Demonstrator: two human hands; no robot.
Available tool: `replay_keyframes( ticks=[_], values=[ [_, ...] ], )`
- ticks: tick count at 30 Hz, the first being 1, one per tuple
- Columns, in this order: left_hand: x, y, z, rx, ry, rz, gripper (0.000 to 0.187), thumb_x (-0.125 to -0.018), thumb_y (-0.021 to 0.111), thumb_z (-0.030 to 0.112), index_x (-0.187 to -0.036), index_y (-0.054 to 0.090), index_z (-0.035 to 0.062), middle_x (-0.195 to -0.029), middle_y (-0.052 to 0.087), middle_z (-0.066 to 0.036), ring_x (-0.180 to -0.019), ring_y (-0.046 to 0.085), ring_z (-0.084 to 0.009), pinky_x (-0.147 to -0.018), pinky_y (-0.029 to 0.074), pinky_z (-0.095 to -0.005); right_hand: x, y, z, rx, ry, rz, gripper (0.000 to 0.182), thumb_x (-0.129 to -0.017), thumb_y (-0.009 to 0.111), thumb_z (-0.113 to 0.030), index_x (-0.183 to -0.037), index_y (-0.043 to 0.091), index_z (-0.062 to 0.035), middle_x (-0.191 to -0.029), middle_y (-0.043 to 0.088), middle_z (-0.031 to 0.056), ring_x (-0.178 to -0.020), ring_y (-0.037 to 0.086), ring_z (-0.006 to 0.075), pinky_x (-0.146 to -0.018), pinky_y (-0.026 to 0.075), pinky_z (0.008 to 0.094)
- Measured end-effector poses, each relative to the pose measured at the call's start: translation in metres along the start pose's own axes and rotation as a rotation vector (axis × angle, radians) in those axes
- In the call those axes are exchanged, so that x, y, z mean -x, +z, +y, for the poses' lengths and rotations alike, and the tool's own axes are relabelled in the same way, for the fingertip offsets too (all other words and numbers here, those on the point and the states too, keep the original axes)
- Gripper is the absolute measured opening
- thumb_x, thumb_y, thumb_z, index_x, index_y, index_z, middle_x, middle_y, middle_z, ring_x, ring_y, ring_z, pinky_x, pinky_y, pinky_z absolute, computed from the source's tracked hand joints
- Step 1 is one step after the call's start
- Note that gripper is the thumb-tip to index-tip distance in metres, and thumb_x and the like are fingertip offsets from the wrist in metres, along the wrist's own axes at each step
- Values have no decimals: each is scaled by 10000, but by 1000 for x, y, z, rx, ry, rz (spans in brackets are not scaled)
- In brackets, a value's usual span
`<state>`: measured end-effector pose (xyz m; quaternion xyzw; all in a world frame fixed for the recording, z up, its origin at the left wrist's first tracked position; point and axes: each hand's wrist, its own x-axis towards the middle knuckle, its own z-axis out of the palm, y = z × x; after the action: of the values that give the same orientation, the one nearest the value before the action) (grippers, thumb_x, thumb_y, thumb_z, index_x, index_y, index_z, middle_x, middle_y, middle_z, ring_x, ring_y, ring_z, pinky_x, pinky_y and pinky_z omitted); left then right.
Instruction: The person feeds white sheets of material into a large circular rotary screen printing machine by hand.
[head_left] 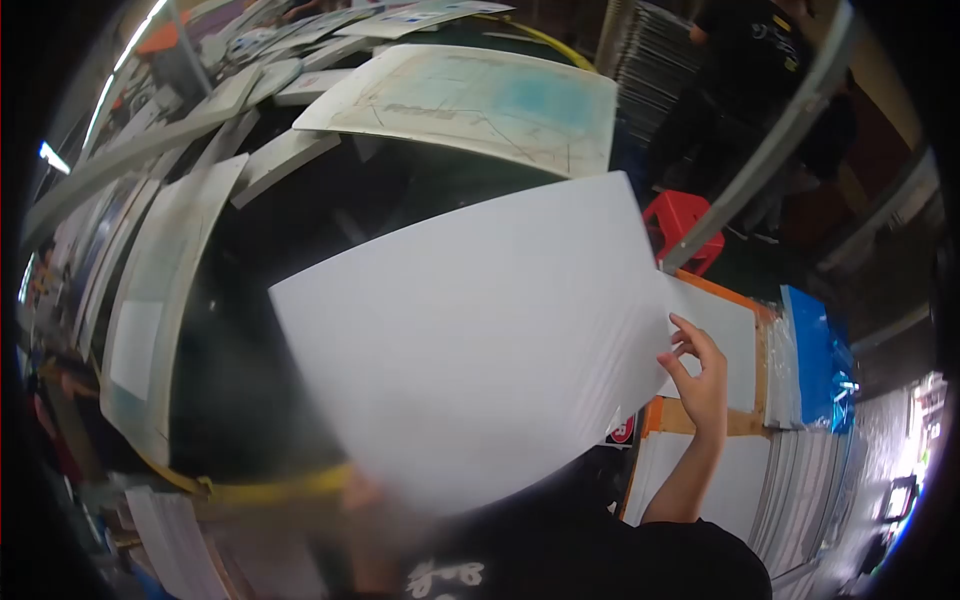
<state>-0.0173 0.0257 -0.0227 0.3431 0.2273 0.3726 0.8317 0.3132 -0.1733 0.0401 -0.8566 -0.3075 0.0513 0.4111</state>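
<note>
A large white sheet, slightly bowed, is raised in front of my body and fills the middle of the view. My left hand, blurred, grips it at the lower left edge, with the fingers mostly behind the sheet. Beside the right edge is my right hand; its fingers are bent and the thumb stands apart from them, fingertips right at the sheet's edge. Beyond the sheet, a worn pale board with a bluish stain lies on the far side of a dark round machine.
Another pale board sits on the machine's left side. A grey metal bar crosses at right, by a red stool and a person in black. White sheets lie stacked on the right, with blue plastic wrapping alongside.
</note>
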Motion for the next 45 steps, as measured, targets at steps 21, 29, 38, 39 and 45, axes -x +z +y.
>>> replay_keyframes(
  ticks=[21, 29, 38, 39, 45],
  values=[
    [-84, -85, 101, -674, 237, 297, 573, -766, 701, 83, -1261, 448, -58, -1170, 564, -222, -1121, 537, -257, -955, 420, -345, -125, 216, -74, -399, -418, -115, 659, -714, 753, -136, -1279, 446, 6, -1155, 528, 113, -993, 548, 189, -864, 431, 300],
    [-182, -178, 169, -1831, 295, 336, 681, -749, 592, 584, -1279, 525, 161, -1446, 116, -306, -1331, -207, -431, -1032, -64, -595, -179, 305, -147, 6, -478, -56, 754, -628, 801, -303, -1215, 496, 59, -1116, 518, 184, -1055, 513, 304, -923, 396, 360],
    [-200, -217, 168, -1911, 200, 371, 740, -690, 567, 694, -1285, 516, 257, -1464, 18, -293, -1284, -298, -456, -975, -119, -658, -184, 338, -152, 86, -487, -89, 802, -632, 787, -370, -1230, 482, 68, -1158, 503, 212, -1082, 507, 325, -939, 391, 378],
    [-201, -218, 167, -1916, 212, 374, 742, -686, 566, 699, -1285, 517, 263, -1467, 13, -287, -1283, -298, -459, -968, -122, -666, -185, 339, -151, 93, -485, -94, 806, -632, 784, -371, -1236, 476, 65, -1150, 500, 214, -1078, 507, 330, -937, 394, 383],
    [-201, -218, 166, -1989, 232, 399, 738, -674, 575, 699, -1276, 524, 275, -1485, 2, -245, -1279, -293, -474, -942, -131, -690, -190, 345, -146, 128, -507, -92, 810, -633, 784, -378, -1239, 474, 62, -1149, 500, 211, -1079, 504, 330, -934, 395, 386]
  ],
)
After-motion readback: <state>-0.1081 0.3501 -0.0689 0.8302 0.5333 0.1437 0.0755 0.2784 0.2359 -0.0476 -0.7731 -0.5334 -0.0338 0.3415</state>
